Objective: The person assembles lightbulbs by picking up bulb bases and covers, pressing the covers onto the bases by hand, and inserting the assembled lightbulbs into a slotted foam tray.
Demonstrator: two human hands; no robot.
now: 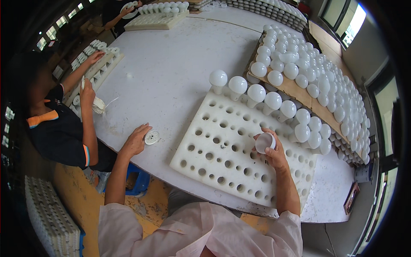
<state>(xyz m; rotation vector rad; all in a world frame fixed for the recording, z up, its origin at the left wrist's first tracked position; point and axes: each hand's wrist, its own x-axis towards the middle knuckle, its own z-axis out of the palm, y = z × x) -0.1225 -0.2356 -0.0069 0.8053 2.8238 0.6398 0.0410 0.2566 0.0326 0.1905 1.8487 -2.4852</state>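
My left hand [136,139] is at the table's near edge, its fingers curled at the side of a small round white disc [152,137] with holes in its face. The disc's underside is hidden. Over the foam tray my right hand [275,152] grips a white bulb cover [265,143], its round open end facing up toward me. Below it lies the thick white foam tray [201,156], with rows of large and small holes. Along its far side stand several white light bulbs [237,85], round ends up.
To the right, white bulbs [291,71] fill stacked cardboard layers [295,93]. At left, a person [60,115] handles white parts beside another foam tray [109,68]. Another person's hand [128,10] shows at the far end. A blue plastic stool [138,180] and stacked trays [51,218] stand below.
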